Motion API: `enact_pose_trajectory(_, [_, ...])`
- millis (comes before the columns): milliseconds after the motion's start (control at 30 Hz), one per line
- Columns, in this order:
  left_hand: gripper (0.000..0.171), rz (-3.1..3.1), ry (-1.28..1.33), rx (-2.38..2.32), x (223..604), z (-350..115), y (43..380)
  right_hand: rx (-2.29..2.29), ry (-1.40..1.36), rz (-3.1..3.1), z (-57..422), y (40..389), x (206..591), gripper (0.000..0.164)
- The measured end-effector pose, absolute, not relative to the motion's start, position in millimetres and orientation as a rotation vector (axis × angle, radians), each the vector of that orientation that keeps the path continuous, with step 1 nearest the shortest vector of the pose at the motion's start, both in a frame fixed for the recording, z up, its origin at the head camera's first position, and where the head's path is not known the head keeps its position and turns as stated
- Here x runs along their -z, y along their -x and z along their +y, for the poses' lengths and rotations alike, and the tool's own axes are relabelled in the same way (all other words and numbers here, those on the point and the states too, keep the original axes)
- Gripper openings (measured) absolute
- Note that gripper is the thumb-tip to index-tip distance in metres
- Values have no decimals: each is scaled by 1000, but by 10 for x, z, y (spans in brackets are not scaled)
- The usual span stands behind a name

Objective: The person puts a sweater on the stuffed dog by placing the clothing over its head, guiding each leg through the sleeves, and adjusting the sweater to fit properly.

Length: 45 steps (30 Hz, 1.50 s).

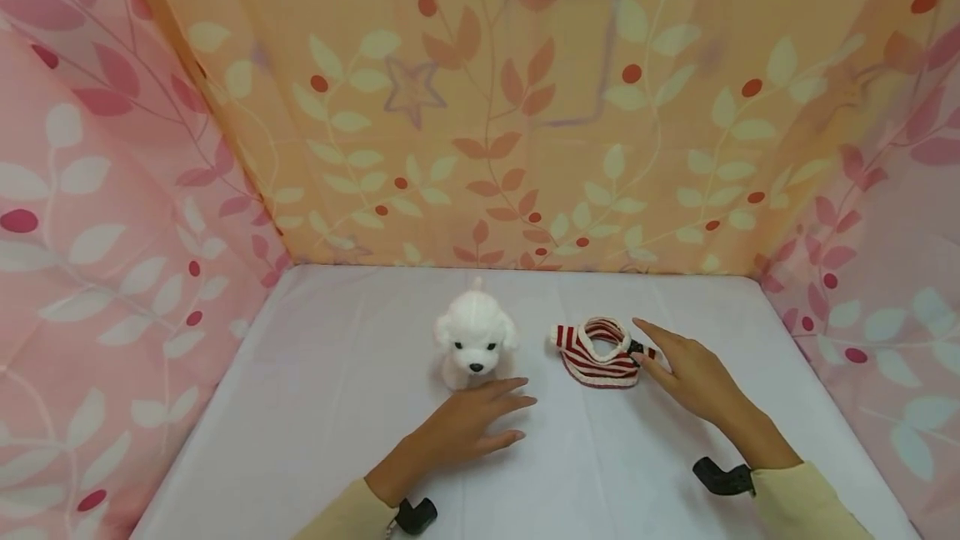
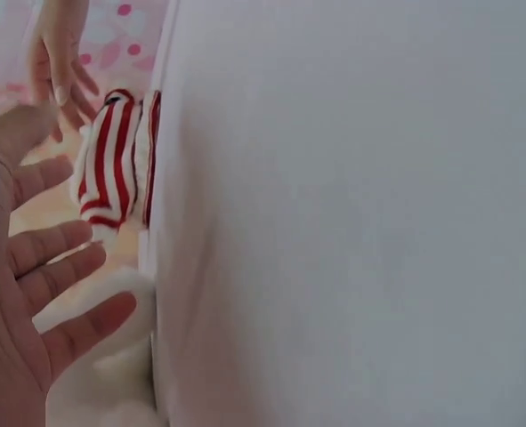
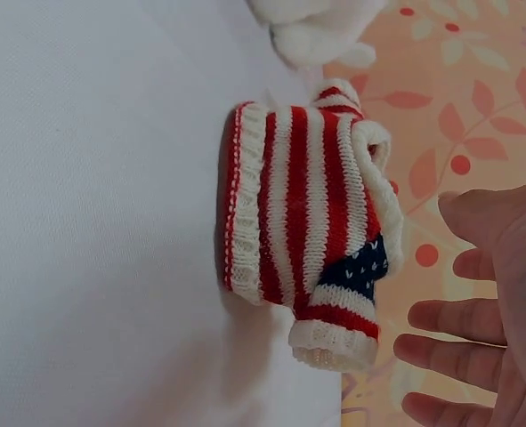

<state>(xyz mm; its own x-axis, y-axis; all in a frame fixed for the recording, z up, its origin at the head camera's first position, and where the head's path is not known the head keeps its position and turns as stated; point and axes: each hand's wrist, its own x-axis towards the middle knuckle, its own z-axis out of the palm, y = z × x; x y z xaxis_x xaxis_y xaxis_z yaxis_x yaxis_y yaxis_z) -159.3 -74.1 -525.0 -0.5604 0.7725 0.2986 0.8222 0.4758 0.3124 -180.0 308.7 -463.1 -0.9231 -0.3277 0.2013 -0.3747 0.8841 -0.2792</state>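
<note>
A white plush dog [image 1: 474, 327] sits on the white table, facing the head camera. To its right stands a small knitted sweater [image 1: 596, 369], striped red and white, its round neck opening upward. In the right wrist view the sweater [image 3: 307, 205] shows a navy patch with white flecks near one short sleeve. My left hand [image 1: 472, 423] is just in front of the dog, fingers spread, holding nothing. My right hand [image 1: 690, 373] is beside the sweater's right sleeve, fingers extended, with a gap to the knit in the right wrist view. The dog's lower body is partly hidden behind the left hand.
The white-covered table [image 1: 315, 407] is enclosed by a yellow-orange leaf-print curtain [image 1: 450, 148] behind and pink leaf-print curtains [image 1: 112, 273] at both sides. Black devices [image 1: 722, 477] are worn at both wrists, below beige sleeves.
</note>
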Motion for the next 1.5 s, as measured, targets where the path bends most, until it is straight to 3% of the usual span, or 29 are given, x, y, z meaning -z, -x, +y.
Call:
enact_pose_trajectory(700, [57, -2691, 1162, 687, 5033, -20, 1750, -513, -588, -2957, 3072, 1861, 4708, 61])
enact_pose_trajectory(1067, [60, -2674, 1055, 725, 5052, 352, 2008, -541, -601, -2906, 3077, 1901, 4776, 52])
enact_pose_trajectory(1500, [36, -2627, 898, 810, 5123, 516, 2291, -581, -565, -2865, 3047, 1985, 4858, 42])
